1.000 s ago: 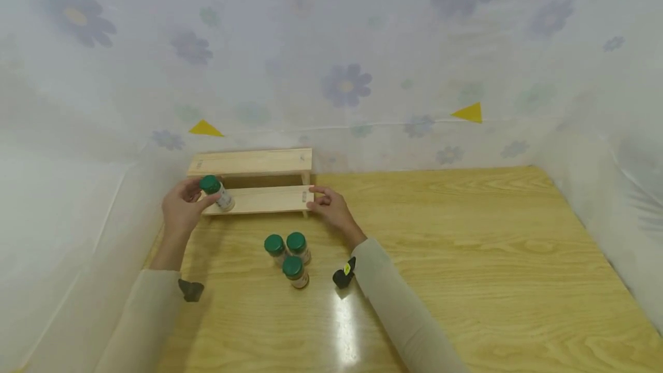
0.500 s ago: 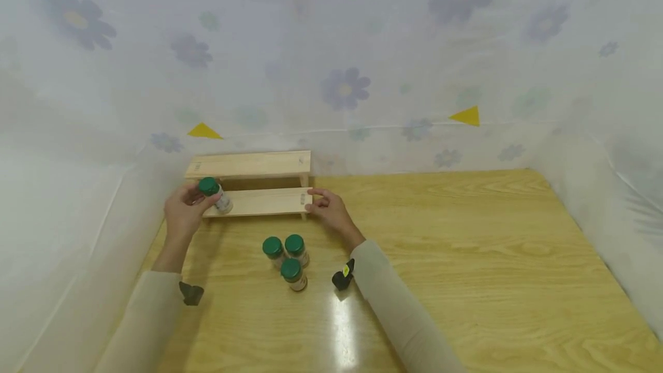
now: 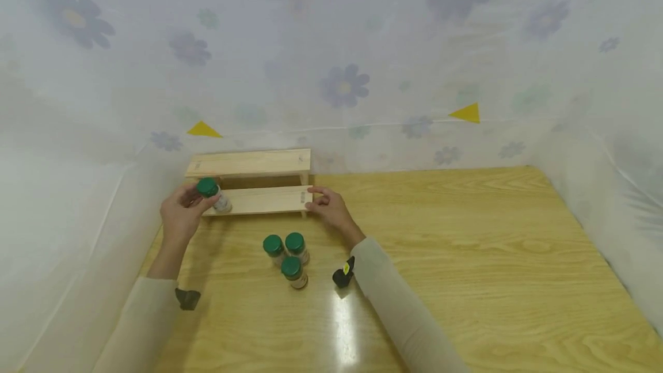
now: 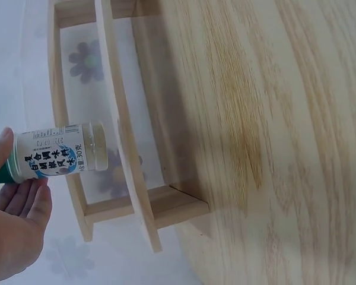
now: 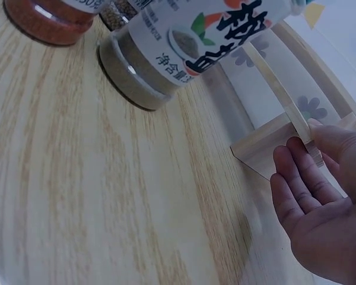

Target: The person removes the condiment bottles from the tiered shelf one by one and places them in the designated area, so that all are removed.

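Note:
In the head view, my left hand [image 3: 181,212] pinches a spice jar [image 3: 223,203] by its green cap, over the left end of the lower step of a wooden two-step rack [image 3: 264,200]. The left wrist view shows the jar's white label [image 4: 53,151] and its clear base overlapping the lower board. My right hand [image 3: 331,209] holds the right end of that step between thumb and fingers. In the right wrist view, the thumb lies on top of the board's end [image 5: 302,127] with the fingers below it.
Three more green-capped jars stand close together in front of the rack, the nearest jar [image 3: 294,272] closest to the person. The wood-grain table [image 3: 466,258] is bounded by flowered white sheeting [image 3: 393,148] behind and at the sides. Yellow triangles [image 3: 466,113] mark the sheeting.
My left forearm has shifted slightly back and to the left, with the jar leaning a little more. My right hand keeps its hold on the rack's end.

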A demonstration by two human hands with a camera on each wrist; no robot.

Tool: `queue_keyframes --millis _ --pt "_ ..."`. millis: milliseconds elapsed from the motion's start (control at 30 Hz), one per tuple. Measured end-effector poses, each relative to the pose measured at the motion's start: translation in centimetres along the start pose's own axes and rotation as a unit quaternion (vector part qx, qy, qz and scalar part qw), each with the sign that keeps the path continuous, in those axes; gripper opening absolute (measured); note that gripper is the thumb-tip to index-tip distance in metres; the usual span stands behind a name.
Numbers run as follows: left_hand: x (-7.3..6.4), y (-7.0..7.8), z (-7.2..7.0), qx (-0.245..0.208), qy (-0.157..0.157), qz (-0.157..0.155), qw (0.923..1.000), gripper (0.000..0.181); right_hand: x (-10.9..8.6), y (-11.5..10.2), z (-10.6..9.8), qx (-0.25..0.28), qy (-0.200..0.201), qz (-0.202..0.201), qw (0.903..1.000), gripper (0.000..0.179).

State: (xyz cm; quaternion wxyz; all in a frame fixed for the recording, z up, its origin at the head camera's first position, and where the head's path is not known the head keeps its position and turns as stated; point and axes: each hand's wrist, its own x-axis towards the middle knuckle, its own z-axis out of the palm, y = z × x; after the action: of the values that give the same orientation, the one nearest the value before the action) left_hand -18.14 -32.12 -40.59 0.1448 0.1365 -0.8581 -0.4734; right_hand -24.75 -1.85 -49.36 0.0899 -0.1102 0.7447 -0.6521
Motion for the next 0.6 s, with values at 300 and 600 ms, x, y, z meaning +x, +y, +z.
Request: queue_keyframes --millis 300,600 --pt "-2.0 1.0 -0.8 -0.031 -0.035 0.06 0.9971 0.054 -0.3 -0.9 -0.4 -0.001 -0.013 0.008 0.9999 0.041" --pt "-5.1 1.4 -1.4 -0.069 -0.075 0.125 0.987 0.045 0.2 0.1 -0.1 -0.005 0.002 0.016 0.9999 0.038"
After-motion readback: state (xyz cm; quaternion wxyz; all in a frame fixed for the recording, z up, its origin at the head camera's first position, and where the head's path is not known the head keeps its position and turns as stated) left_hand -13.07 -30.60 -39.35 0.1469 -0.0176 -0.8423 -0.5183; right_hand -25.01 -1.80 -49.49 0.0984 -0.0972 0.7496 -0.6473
